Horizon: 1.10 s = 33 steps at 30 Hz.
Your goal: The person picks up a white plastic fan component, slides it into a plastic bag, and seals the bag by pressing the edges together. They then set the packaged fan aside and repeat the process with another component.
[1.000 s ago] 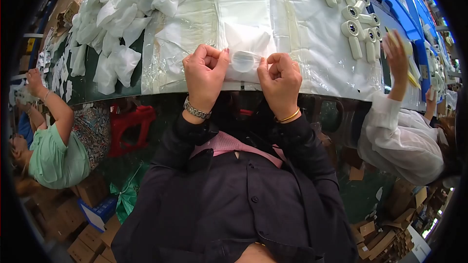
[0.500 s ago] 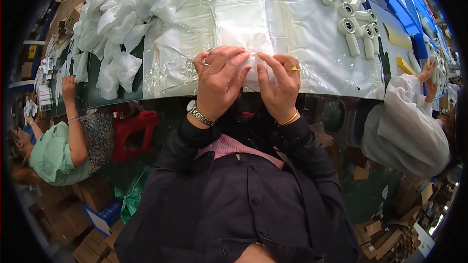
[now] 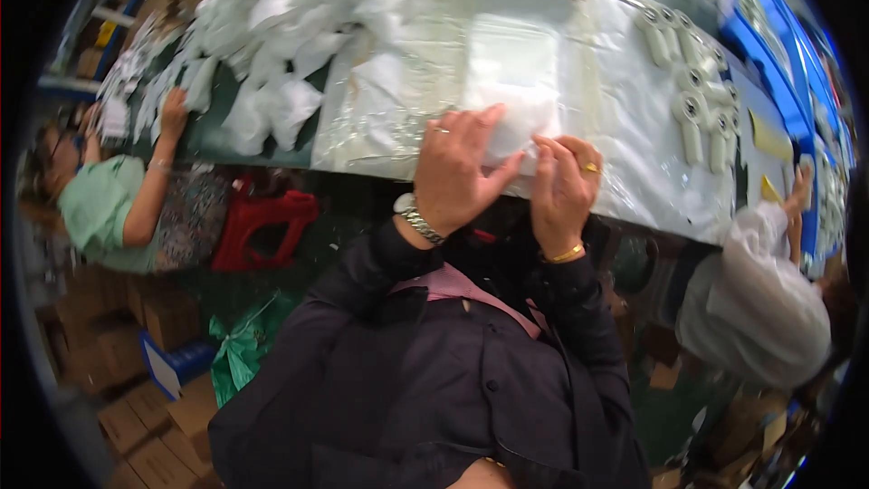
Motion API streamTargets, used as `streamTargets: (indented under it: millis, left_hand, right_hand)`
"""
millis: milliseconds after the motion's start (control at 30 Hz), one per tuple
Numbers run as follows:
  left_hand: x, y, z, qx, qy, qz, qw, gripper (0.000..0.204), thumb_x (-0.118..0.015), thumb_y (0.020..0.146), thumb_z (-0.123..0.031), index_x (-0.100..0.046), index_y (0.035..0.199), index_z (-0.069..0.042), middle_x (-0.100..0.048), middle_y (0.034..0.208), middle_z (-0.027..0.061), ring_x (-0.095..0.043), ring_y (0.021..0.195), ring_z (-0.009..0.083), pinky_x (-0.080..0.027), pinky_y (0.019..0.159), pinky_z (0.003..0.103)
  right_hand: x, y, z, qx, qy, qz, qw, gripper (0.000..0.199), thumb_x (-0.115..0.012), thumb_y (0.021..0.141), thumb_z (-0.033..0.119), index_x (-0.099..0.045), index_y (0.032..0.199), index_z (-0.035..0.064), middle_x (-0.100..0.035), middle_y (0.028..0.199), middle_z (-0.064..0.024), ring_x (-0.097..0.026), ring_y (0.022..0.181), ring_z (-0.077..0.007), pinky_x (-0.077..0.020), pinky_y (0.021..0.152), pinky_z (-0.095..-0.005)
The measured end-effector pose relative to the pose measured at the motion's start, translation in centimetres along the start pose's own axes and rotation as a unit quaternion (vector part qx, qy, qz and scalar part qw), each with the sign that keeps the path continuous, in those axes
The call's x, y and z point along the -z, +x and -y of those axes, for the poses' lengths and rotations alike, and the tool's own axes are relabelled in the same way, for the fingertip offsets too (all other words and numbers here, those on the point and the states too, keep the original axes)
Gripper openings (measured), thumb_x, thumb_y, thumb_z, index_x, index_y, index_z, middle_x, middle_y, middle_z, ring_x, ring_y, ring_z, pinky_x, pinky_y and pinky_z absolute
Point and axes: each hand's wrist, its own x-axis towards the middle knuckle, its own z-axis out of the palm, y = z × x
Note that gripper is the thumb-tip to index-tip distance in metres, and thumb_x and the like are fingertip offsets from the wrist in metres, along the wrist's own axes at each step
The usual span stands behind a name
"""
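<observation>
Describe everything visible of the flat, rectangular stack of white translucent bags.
The flat, rectangular stack of white translucent bags looks like thin plastic. It lies on the plastic-covered table, long sides running away from the person. Its near end is partly hidden by the left hand and right hand; blur leaves exact contact unclear.

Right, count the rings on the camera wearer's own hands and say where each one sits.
2: a pale ring on the left hand and a gold-coloured ring on the right hand. Others may be hidden from this view.
</observation>
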Motion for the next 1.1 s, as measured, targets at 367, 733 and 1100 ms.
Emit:
streamTargets:
  millis: [367, 733, 1100]
  left_hand:
    - [6.0, 0.0, 8.3, 0.122, 0.041, -0.198, 0.972, 0.046, -0.087, 0.089, -0.024, -0.070, 0.127, -0.005, -0.073, 0.109, 0.0160, -0.069, 0.102, 0.0375, -0.054, 0.090, 0.046]
    - [9.8, -4.7, 20.2, 0.132, 0.382, -0.098, 0.909, 0.053, -0.076, 0.100, -0.027, -0.067, 0.151, -0.037, -0.060, 0.158, 0.0132, -0.053, 0.139, 0.0557, -0.042, 0.116, 0.063]
    - [6.9, -1.6, 12.3, 0.048, 0.237, -0.219, 0.945, 0.040, -0.067, 0.105, -0.013, -0.068, 0.145, -0.012, -0.064, 0.152, 0.0186, -0.060, 0.139, 0.0375, -0.041, 0.116, 0.055]
  right_hand:
    - [-0.2, -0.5, 0.2, -0.017, -0.002, 0.003, 1.000, 0.014, -0.068, 0.103, 0.008, -0.080, 0.108, 0.0024, -0.070, 0.107, -0.0127, -0.062, 0.106, -0.0296, -0.0481, 0.098, -0.0394]
    - [-0.8, 0.1, -0.2, -0.016, -0.009, -0.036, 0.999, 0.005, -0.075, 0.098, 0.007, -0.078, 0.099, 0.0032, -0.070, 0.103, -0.0132, -0.065, 0.100, -0.0325, -0.0517, 0.089, -0.0428]
    - [0.2, -0.5, -0.8, 0.001, 0.025, -0.049, 0.998, 0.009, -0.077, 0.095, 0.004, -0.077, 0.104, 0.0044, -0.071, 0.100, -0.0110, -0.067, 0.094, -0.0307, -0.0527, 0.088, -0.0414]
